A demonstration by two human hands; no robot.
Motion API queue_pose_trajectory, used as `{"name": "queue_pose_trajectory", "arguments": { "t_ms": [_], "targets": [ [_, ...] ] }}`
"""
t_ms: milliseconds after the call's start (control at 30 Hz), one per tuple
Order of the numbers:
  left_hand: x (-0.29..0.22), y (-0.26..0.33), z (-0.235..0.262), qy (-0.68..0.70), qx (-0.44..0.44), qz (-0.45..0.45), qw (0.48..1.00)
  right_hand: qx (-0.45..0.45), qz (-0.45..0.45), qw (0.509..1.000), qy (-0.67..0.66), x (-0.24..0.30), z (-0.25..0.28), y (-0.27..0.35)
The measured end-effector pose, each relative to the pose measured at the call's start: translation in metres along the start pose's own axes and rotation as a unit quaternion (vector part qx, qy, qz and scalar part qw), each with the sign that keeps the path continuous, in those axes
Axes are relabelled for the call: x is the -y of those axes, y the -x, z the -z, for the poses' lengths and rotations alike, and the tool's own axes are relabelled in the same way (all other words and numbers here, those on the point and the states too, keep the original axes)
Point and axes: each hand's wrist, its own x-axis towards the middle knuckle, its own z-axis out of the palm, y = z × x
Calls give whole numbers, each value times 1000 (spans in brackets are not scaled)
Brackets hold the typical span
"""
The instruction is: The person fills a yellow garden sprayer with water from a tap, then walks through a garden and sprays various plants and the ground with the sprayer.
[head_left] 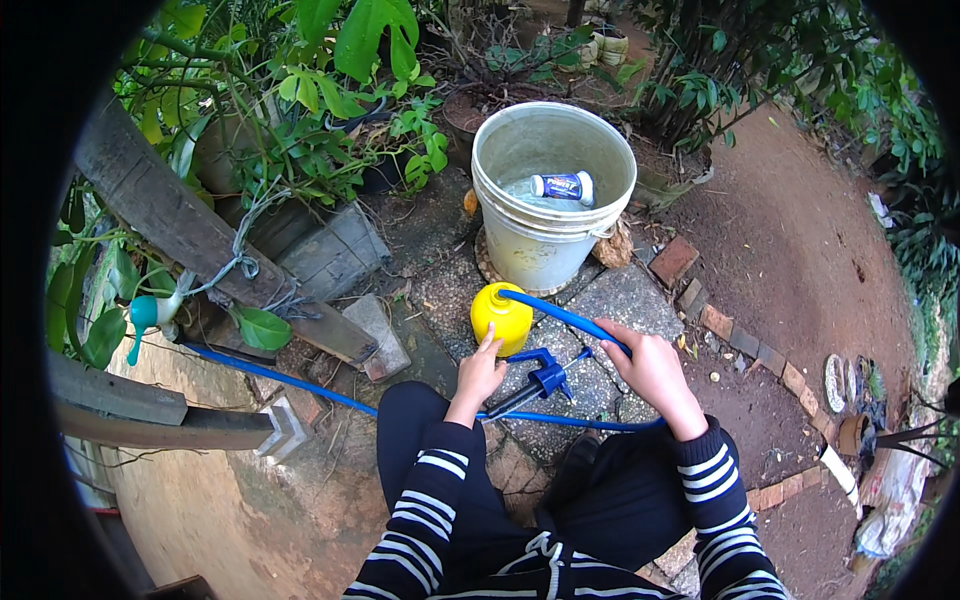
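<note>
A round yellow spray bottle [507, 323] stands on the stone paving in front of me, without its top. My left hand [479, 373] is against its near left side, gripping it with one finger pointing up along the wall. In my right hand [645, 366] is a blue hose [563, 316], and its end goes into the bottle's neck. The dark blue pump head [547, 378] lies on the paving beside the bottle, between my hands. I cannot see whether water is running from the hose.
Beyond the bottle stands a dirty white bucket [530, 238] with water and a blue-labelled white bottle [562, 188] inside. The hose crosses in front of my legs toward a teal-handled tap [143, 318] at the left. Wooden beams [185, 205], bricks [674, 260], potted plants and shoes [838, 384] stand around.
</note>
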Motion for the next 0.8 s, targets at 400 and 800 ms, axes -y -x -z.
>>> {"name": "queue_pose_trajectory", "arguments": {
  "t_ms": [400,800],
  "targets": [
    [-2,2,1,-26,-31,-27,999,37,-33,999,-22,11,9,2],
    [-3,3,3,-24,-21,-17,999,22,-20,998,-57,6,7,1]
  ]
}}
